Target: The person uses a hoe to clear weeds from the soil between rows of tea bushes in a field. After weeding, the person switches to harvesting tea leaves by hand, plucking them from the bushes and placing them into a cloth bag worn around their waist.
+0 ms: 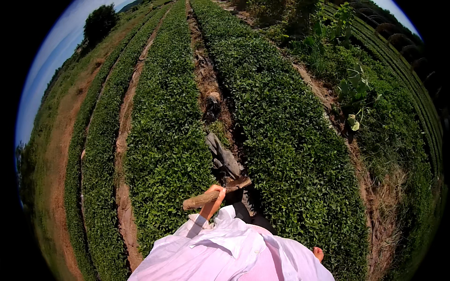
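Note:
My left hand (213, 197) is closed around a thick, rough wooden handle (197, 201) in front of my waist. The handle's rounded butt sticks out to the left of my fist. To the right of the fist the tool widens into a flat brown end (239, 184); whether that is rusty metal or wood is not clear. Low at the right, beyond my shirt, part of my right hand (318, 254) shows over the leaves. My shirt hides the rest of it, and nothing is seen in it.
Dense rows of leafy green shrubs (168, 140) (281, 133) flank me. Between them runs a narrow furrow with dry grass (204, 75) and crumpled grey sheeting (225, 158). Bare soil strips (123, 147) separate other rows. Broad-leaved weeds (355, 82) and dry grass (386, 200) stand at right.

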Demonstrator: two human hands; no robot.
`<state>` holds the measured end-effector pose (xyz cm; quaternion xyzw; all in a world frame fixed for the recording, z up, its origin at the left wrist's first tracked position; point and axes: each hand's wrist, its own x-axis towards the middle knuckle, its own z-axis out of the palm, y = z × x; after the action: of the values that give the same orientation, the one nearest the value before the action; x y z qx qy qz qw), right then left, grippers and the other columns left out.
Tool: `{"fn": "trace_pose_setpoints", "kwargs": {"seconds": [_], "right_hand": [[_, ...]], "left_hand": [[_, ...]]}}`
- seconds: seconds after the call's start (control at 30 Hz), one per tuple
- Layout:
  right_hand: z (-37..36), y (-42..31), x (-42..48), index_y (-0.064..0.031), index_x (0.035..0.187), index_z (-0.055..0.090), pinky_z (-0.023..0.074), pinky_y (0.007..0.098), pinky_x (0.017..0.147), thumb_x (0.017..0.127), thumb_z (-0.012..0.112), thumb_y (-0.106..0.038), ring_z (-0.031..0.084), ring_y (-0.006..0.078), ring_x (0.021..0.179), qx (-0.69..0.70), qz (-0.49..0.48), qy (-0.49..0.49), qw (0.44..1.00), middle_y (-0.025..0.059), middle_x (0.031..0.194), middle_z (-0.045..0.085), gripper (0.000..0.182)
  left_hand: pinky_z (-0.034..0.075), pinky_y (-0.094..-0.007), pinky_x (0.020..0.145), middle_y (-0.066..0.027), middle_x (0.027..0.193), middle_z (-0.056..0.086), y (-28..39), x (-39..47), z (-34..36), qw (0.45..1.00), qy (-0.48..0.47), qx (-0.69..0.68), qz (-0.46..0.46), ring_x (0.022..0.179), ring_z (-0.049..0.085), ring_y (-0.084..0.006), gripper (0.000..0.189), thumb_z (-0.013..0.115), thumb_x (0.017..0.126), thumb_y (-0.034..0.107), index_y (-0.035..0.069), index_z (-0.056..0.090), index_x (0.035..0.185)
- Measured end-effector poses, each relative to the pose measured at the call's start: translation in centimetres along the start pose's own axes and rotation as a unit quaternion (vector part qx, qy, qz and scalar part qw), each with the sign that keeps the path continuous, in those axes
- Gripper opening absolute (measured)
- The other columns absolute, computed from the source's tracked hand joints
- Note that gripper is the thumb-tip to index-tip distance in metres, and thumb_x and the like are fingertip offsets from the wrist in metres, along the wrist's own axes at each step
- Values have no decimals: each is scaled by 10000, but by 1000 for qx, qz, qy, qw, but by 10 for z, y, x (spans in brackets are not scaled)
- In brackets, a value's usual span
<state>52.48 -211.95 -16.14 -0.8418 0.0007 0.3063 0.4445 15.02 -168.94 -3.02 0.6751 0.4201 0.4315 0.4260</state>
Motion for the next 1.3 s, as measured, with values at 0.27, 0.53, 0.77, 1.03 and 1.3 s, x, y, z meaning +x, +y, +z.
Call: {"fn": "trace_pose_setpoints", "kwargs": {"seconds": [0.27,0.53,0.77,1.03,1.3], "right_hand": [[-75,140,-42,-23,677,533,371,344,379,890,405,-383,453,203,383,-193,12,160,968,75,492,504,437],[-84,177,-60,-38,835,526,409,329,398,877,463,-283,509,193,447,-117,136,58,982,90,609,549,256],[-101,183,-74,-51,974,521,442,316,414,866,514,-195,559,184,503,152,170,-25,973,104,711,589,180],[-101,184,-118,-83,918,525,439,326,390,882,481,-172,531,159,477,180,296,63,936,63,660,573,106],[-82,203,-151,-54,918,581,459,324,443,843,438,-195,597,198,535,99,372,30,922,80,710,605,215]], "left_hand": [[405,-259,610,-25,718,535,29,-15,43,997,-43,34,-48,673,465,-97,120,552,857,136,31,538,800],[393,-266,589,-22,701,494,32,-28,62,997,-41,68,-22,658,452,-105,138,546,866,145,35,505,795],[424,-264,669,-29,765,537,50,-20,70,999,-29,-6,-38,703,490,-103,124,527,877,140,29,507,826],[416,-302,818,-80,881,600,41,-25,81,997,-42,33,-50,837,551,-158,157,486,890,170,26,519,839],[419,-312,814,-78,858,598,24,-21,63,997,-32,66,-38,812,547,-154,196,479,896,209,23,523,855]]}}
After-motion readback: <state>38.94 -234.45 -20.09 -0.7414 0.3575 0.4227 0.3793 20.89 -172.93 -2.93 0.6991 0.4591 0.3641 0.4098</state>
